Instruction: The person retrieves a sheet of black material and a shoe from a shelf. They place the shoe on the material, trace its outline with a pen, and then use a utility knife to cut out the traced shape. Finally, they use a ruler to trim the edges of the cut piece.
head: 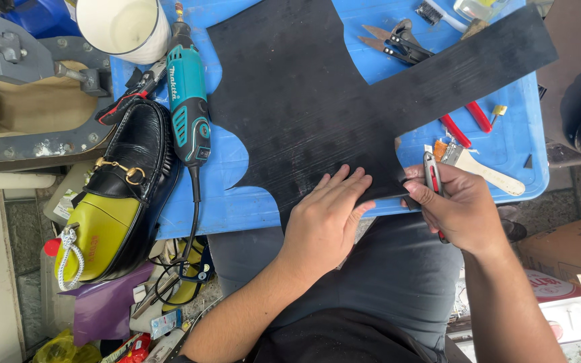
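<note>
A large black rubber sheet [317, 101] lies across a blue plastic table [506, 148], with curved pieces cut out of its left side. My left hand [324, 218] lies flat, palm down, on the sheet's near edge. My right hand [455, 205] grips a red and silver utility knife [432, 181], its blade end against the sheet's right edge next to my left fingertips. My lap in grey trousers is below the sheet.
A black loafer [119, 191] on a yellow-green last sits at the left, beside a teal rotary tool [188, 101]. A white cup [122, 27], scissors [391, 40], red-handled pliers [469, 121] and a brush [482, 169] lie on the table. Clutter covers the floor.
</note>
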